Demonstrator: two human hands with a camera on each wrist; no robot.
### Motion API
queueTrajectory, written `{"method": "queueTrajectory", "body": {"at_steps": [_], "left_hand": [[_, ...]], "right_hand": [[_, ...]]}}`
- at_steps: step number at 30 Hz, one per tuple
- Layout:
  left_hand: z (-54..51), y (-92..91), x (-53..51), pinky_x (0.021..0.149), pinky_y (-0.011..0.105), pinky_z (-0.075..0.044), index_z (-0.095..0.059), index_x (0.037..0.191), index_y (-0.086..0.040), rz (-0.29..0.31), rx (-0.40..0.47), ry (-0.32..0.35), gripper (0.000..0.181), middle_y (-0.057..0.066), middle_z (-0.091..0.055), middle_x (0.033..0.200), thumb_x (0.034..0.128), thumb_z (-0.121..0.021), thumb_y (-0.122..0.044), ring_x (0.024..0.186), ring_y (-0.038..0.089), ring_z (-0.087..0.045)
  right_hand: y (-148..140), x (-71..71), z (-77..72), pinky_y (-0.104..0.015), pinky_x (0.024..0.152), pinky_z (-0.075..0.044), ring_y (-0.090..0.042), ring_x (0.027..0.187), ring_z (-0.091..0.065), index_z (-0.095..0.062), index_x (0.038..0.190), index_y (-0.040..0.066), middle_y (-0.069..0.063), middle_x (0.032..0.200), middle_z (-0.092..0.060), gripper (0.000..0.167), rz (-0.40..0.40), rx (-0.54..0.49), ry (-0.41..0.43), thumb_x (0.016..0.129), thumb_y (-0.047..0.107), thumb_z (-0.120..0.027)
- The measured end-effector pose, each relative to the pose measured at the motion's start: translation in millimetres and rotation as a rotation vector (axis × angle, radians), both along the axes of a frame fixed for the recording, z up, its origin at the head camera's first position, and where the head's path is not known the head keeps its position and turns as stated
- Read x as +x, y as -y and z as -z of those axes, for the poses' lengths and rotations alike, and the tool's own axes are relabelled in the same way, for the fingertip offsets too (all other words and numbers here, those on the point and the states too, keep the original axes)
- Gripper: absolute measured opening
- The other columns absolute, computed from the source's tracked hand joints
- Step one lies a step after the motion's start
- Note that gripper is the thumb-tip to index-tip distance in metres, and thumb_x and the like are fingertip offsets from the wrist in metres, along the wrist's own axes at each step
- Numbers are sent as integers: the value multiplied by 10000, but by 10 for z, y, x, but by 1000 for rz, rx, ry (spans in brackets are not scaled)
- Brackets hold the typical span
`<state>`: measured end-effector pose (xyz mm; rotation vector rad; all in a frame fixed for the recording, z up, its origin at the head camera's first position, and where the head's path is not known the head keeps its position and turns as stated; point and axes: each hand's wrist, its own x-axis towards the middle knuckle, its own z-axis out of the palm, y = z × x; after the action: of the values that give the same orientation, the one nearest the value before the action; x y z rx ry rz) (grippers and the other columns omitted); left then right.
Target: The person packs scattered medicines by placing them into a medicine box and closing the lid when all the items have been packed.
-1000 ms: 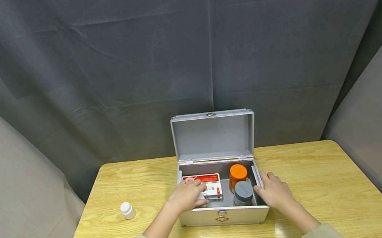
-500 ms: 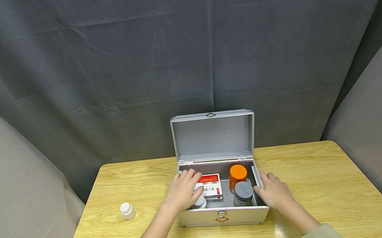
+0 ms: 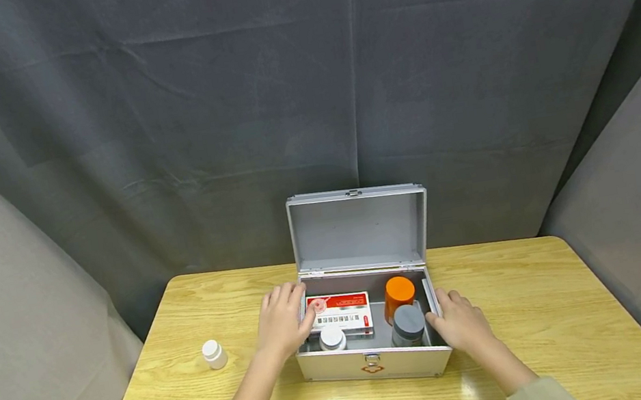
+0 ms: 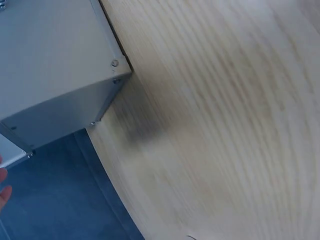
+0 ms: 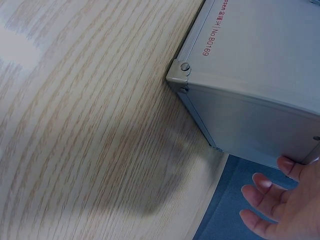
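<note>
A silver first-aid case [image 3: 376,364] stands on the table with its lid raised. Inside lie a red-and-white medicine box [image 3: 350,316], a white-capped bottle [image 3: 333,338], a bottle with an orange cap [image 3: 399,290] and a grey-capped jar [image 3: 408,321]. My left hand [image 3: 281,322] is at the case's left rim, fingers extended, holding nothing; only its fingertips [image 4: 4,195] show in the left wrist view. At the right rim is my right hand [image 3: 459,321], thumb at the edge. Its loosely bent fingers [image 5: 262,200] hang outside the case in the right wrist view.
A small white bottle [image 3: 214,354] stands on the wooden table [image 3: 549,318], left of the case. The raised lid [image 3: 360,228] stands upright near the grey curtain [image 3: 212,140] behind the table. Light grey cloth walls [image 3: 22,327] flank both sides.
My left hand has let go of the white-capped bottle inside the case and moved left and out to the left rim, uncovering the bottle and medicine box. The right hand has stayed put.
</note>
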<state>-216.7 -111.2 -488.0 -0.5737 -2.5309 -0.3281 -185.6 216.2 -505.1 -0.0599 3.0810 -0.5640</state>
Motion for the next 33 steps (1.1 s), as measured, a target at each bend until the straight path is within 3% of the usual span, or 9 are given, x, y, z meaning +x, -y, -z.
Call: {"method": "queueTrajectory", "body": {"at_steps": [3,13,21,30,33], "left_hand": [[33,76,2,889,437,-384,-580,1116,-82,-53,20,-23,386,70,-562,1058,795,-553,-294,969,255,-513],[89,299,43,946,473,-314,-543,1175,-81,-183,79,14,431,121,-530,1125,795,-564,-284,1025,297,-475],[155,459,88,992,509,-246,-472,1260,-85,-286,112,129,477,142,-461,1220,842,-499,-314,1098,326,-413],[257,670,158,994,544,-215,-402,1305,-38,-343,190,259,518,202,-382,1269,863,-496,-292,1130,364,-343],[294,753,180,989,553,-193,-359,1327,-25,-377,197,333,535,223,-321,1302,879,-467,-296,1150,379,-296]], "right_hand": [[-2,-3,3,-606,783,-394,-433,1002,-495,-410,1269,-32,-280,1130,-491,538,1,0,5,864,310,-499],[-5,-6,7,-608,781,-394,-438,1004,-495,-410,1270,-35,-283,1132,-489,545,2,4,2,861,313,-503],[-10,-2,1,-608,784,-392,-440,1001,-496,-407,1270,-37,-283,1133,-487,545,2,1,7,862,312,-501],[-7,0,0,-601,767,-398,-426,977,-503,-414,1254,-25,-267,1112,-493,527,1,-3,13,861,315,-501],[-5,-4,7,-602,770,-396,-426,981,-503,-413,1258,-24,-267,1114,-492,529,3,-5,11,861,314,-502]]}}
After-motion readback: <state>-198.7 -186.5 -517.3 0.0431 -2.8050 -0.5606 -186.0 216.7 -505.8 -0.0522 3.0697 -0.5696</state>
